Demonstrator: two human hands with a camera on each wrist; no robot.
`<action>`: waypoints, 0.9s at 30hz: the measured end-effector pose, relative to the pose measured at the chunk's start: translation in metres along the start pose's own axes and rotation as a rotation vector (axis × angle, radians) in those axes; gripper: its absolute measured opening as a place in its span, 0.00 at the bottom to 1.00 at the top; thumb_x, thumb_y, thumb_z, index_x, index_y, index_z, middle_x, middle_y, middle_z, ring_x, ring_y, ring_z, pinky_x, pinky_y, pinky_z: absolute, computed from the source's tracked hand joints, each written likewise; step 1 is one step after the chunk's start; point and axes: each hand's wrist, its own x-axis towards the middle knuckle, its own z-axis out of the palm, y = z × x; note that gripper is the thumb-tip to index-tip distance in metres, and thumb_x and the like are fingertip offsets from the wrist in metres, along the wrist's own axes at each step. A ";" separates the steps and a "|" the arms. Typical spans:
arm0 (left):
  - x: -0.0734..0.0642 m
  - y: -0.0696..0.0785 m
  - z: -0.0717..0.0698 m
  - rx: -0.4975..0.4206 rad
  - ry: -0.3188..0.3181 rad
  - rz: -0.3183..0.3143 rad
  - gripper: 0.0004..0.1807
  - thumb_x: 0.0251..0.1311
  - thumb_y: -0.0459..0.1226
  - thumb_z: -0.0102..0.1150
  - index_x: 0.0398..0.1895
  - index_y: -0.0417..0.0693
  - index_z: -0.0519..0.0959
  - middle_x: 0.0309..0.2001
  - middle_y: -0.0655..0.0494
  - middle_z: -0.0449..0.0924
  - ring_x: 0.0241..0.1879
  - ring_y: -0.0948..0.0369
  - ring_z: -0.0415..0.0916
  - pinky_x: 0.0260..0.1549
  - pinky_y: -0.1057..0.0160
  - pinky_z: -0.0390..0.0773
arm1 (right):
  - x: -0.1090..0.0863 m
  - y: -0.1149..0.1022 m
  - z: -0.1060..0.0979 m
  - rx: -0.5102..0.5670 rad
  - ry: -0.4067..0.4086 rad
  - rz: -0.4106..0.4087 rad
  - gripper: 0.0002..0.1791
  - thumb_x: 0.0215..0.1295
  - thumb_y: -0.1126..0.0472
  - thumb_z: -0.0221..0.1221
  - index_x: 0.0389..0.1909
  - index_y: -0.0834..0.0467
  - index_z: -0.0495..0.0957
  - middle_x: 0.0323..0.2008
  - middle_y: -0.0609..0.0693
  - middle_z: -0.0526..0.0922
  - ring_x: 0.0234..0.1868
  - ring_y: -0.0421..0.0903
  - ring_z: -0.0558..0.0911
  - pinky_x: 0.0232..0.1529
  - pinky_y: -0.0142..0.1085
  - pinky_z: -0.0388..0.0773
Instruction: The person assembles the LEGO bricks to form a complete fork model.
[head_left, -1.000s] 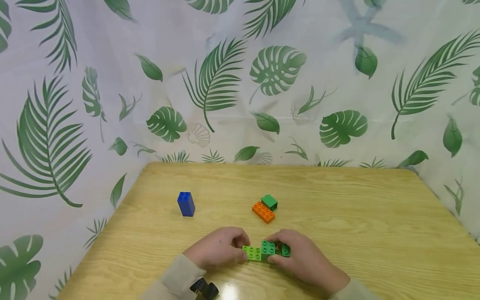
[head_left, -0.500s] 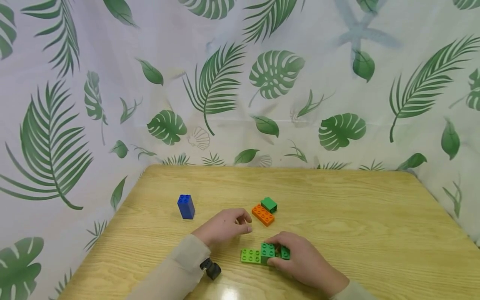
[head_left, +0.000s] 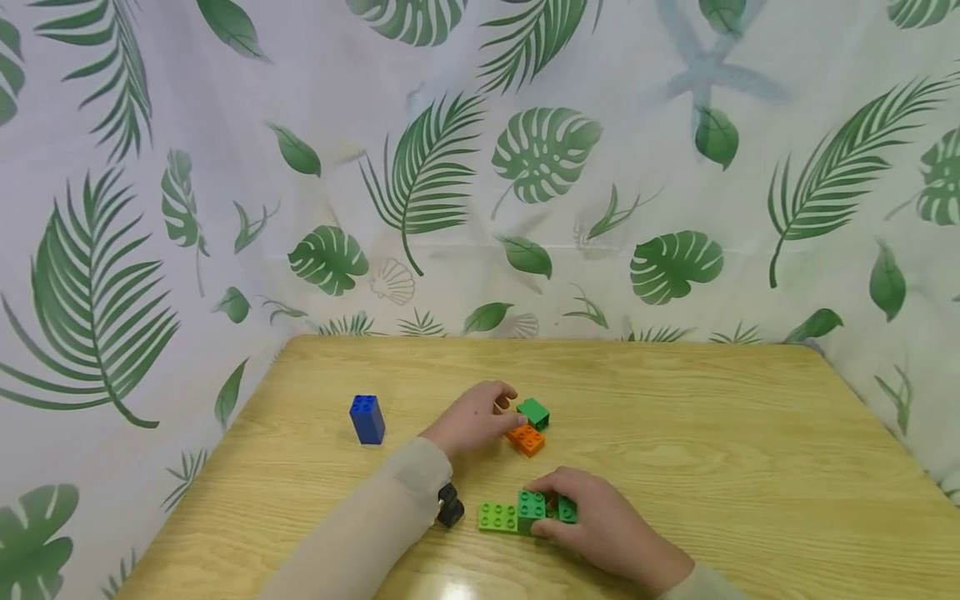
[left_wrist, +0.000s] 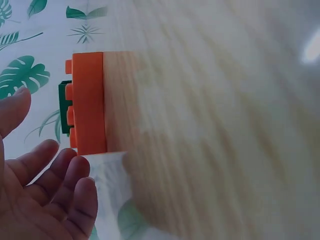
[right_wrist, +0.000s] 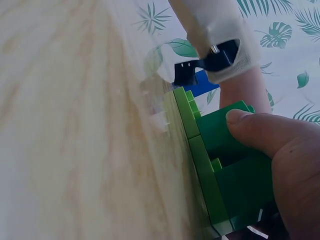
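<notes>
A wood-grain surface (head_left: 712, 433) with one of the hands gripping bricks, the other empty.
The left hand (head_left: 472, 417), out ahead of the right, has its thumb and loosely curved fingers parted and holds nothing. The right hand (head_left: 600, 517) grips the green assembly (head_left: 532, 507), thumb on its near side, fingers on its far side, apparently to steady it; the taller part likely gives the better hold, leaving the low lime-green brick (head_left: 497, 517) projecting left of that hand. The blue block (head_left: 367, 420) stands upright to the left of the left hand, seemingly out of both hands' way. The orange brick (head_left: 529, 440) lies studs up by the left thumb; whether they touch I cannot tell. The loose green brick (head_left: 534, 412) sits just beyond it, near the left fingertips.
</notes>
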 end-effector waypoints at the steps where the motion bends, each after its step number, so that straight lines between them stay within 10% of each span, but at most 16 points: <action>1: 0.003 0.000 0.002 0.007 -0.005 -0.007 0.30 0.68 0.54 0.61 0.66 0.48 0.74 0.54 0.53 0.77 0.51 0.59 0.75 0.53 0.54 0.76 | 0.000 0.000 0.000 -0.001 -0.001 -0.003 0.23 0.62 0.37 0.67 0.55 0.41 0.82 0.50 0.35 0.80 0.51 0.38 0.79 0.54 0.49 0.76; 11: 0.022 0.004 0.009 0.102 -0.047 -0.096 0.37 0.66 0.59 0.60 0.69 0.45 0.73 0.59 0.51 0.78 0.56 0.56 0.75 0.57 0.54 0.74 | 0.000 0.002 0.001 -0.012 0.013 -0.039 0.23 0.62 0.38 0.66 0.55 0.42 0.82 0.50 0.34 0.81 0.51 0.36 0.78 0.55 0.48 0.77; 27: 0.026 0.008 0.010 0.112 -0.014 -0.058 0.21 0.66 0.48 0.66 0.58 0.52 0.76 0.45 0.58 0.79 0.39 0.62 0.76 0.43 0.62 0.77 | -0.001 0.006 0.003 -0.016 0.006 -0.032 0.24 0.63 0.35 0.64 0.55 0.41 0.81 0.50 0.33 0.80 0.50 0.35 0.78 0.54 0.47 0.77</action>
